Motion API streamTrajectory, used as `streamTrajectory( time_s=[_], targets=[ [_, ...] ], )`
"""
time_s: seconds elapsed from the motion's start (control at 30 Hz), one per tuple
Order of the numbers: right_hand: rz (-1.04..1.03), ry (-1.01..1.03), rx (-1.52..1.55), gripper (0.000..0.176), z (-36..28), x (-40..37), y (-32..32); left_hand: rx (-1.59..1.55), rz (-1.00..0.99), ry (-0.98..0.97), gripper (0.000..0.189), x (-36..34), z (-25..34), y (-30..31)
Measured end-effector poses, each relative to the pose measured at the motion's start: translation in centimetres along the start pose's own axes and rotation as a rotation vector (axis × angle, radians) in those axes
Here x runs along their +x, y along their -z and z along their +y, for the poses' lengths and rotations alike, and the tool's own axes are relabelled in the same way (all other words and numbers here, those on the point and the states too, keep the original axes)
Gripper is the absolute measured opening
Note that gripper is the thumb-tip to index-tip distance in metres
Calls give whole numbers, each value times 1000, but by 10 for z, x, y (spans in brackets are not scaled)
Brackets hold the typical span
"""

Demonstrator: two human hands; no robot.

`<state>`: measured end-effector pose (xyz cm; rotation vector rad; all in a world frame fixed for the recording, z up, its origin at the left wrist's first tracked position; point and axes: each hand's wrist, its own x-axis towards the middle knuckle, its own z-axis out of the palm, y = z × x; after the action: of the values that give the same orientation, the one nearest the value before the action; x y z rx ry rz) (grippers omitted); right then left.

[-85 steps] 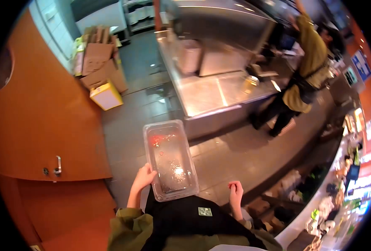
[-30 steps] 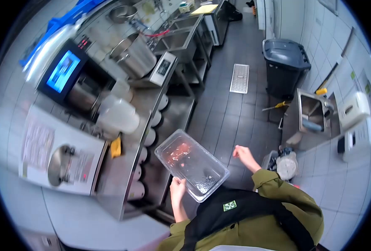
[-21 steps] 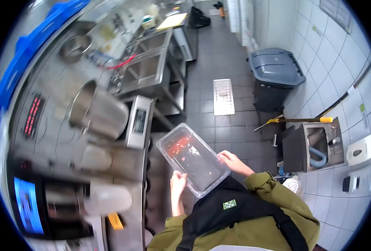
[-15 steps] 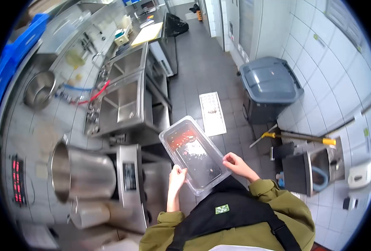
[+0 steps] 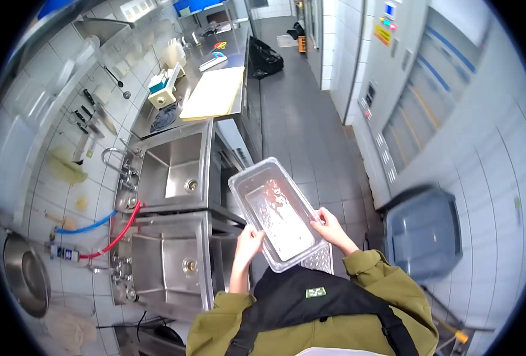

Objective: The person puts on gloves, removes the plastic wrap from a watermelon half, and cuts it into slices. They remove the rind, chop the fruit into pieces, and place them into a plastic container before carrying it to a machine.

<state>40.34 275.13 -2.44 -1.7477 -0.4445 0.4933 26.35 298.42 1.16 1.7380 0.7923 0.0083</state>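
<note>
the clear plastic container (image 5: 278, 215), with reddish residue inside, is held between both hands, in front of the apron. fingers of the left hand (image 5: 249, 243) pinch its left rim; fingers of the right hand (image 5: 328, 226) pinch the right rim. left of the left fingers are two sinks (image 5: 171, 261); right of the right fingers, a grey bin (image 5: 424, 234).

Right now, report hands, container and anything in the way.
Left hand and right hand gripping clear container by opposite long sides. Reddish bits inside; no lid on. Container held beside the sinks, nothing seen blocking it.
</note>
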Motion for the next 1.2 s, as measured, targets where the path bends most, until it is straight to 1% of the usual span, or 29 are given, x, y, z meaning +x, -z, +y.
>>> streamTrajectory(
  time_s=[0.03,0.07,0.1,0.13,0.17,0.2,0.3,0.33,0.37,0.4,0.43,0.47,0.5,0.57,0.6,0.63,0.7,0.73,0.77,0.83,0.9,0.97,1.0,1.03,1.1,1.17,1.2],
  targets=[
    [-14,-10,-2,23,-2,46,-1,1,25,-52,14,39,20,8],
    [-48,0,-75,23,9,101,-3,8,38,-65,15,86,30,18],
    [-67,41,-89,23,0,147,-4,5,49,-72,16,132,33,25],
    [-94,28,-19,24,-13,190,-7,40,81,-60,20,176,52,34],
    [-113,13,55,25,-27,233,-7,-2,107,-57,20,209,69,43],
    [-146,5,105,24,-33,274,-5,-48,103,-45,18,239,100,53],
    [-61,61,261,20,-65,377,13,-177,147,-4,14,342,151,80],
    [-63,18,242,18,-69,411,26,-184,134,13,12,385,161,91],
    [-84,-19,235,18,-60,450,39,-256,152,-3,10,424,169,97],
    [-110,-52,226,18,-46,491,51,-222,176,-7,11,466,173,106],
    [-138,-82,215,18,-40,536,61,-191,204,-11,11,504,189,111],
    [-144,-91,206,16,-34,581,72,-264,264,-27,14,539,203,108],
    [-164,-46,152,15,-29,634,84,-300,230,40,18,584,204,114],
    [-203,15,61,14,-16,730,102,-348,322,16,24,670,201,109],
    [-203,0,20,13,-31,775,112,-376,312,71,28,696,232,106],
    [-213,-17,-4,12,-43,821,120,-376,350,80,29,736,248,103],
    [-224,31,17,11,-50,913,129,-371,418,126,30,808,266,94],
    [-226,75,27,11,-60,952,132,-497,455,90,25,839,277,88],
    [-234,94,59,11,-69,991,130,-523,474,128,25,867,285,81],
    [-272,38,18,12,-98,1062,123,-577,520,179,26,925,308,75],
    [-319,164,30,13,-98,1139,98,-585,630,179,25,974,316,63],
    [-434,249,-99,21,-111,1200,60,-579,793,212,24,1005,335,50],
    [-478,406,-243,28,-113,1230,40,-453,809,220,24,1025,322,46],
    [-603,364,-256,34,-108,1259,18,-327,820,236,24,1038,306,41],
    [-774,306,-522,35,-136,1295,-11,-248,982,334,28,1056,324,33],
    [-893,428,-522,32,-105,1334,-38,-284,1034,391,32,1064,334,26],
    [-929,407,-528,29,-102,1341,-48,-293,1060,415,34,1067,341,30]
  ],
)
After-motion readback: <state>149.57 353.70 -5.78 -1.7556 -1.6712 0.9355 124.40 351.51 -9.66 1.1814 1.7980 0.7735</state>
